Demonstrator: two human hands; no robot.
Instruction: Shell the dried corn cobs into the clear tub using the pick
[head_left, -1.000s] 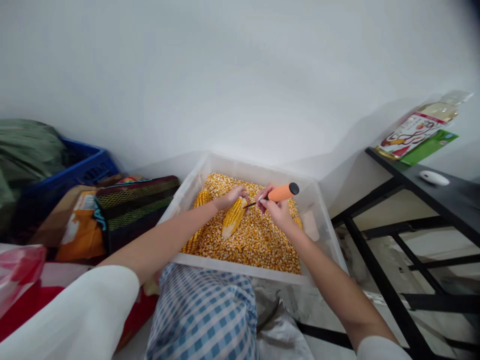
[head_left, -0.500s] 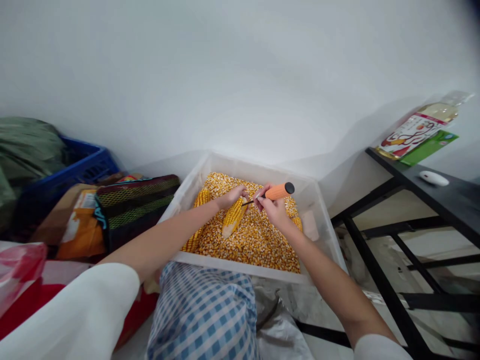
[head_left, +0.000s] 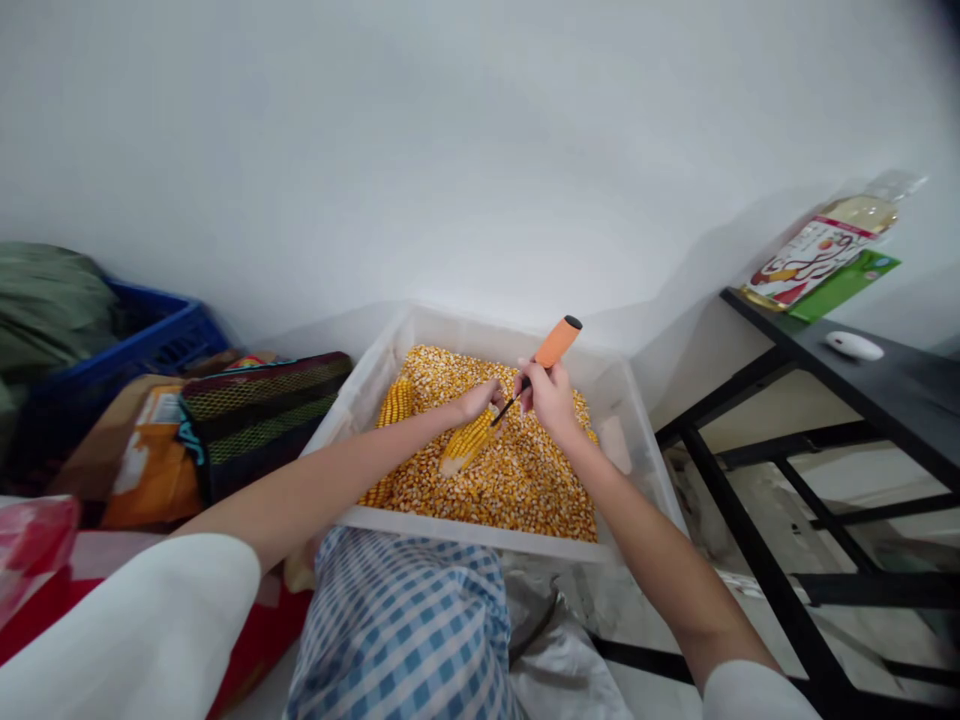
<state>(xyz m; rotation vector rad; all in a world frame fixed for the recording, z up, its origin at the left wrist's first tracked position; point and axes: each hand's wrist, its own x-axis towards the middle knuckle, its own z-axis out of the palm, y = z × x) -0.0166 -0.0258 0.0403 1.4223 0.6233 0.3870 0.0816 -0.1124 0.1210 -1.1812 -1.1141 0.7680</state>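
My left hand (head_left: 480, 400) is closed on the upper end of a yellow corn cob (head_left: 471, 440), which slants over the loose kernels (head_left: 517, 490). In my right hand (head_left: 546, 392) is a screwdriver (head_left: 558, 342) with an orange handle and black end, its handle tilted up to the right. The dark shaft slopes down to the cob, its tip at the cob's side near my left fingers. A translucent plastic bin (head_left: 480, 524) holds the kernels. More whole corn cobs (head_left: 396, 402) lie along its left side.
To the left are a blue crate (head_left: 169, 325), a dark mesh bag (head_left: 270, 415) and an orange package (head_left: 154, 470). A black metal rack (head_left: 892, 385) stands at the right, carrying a bottle (head_left: 821, 250) and a white computer mouse (head_left: 855, 346). Behind the bin rises a white wall (head_left: 480, 160).
The screwdriver has swung steeper, its handle end rising and moving slightly left. My left hand and the cob have shifted a little. The whole view has moved slightly.
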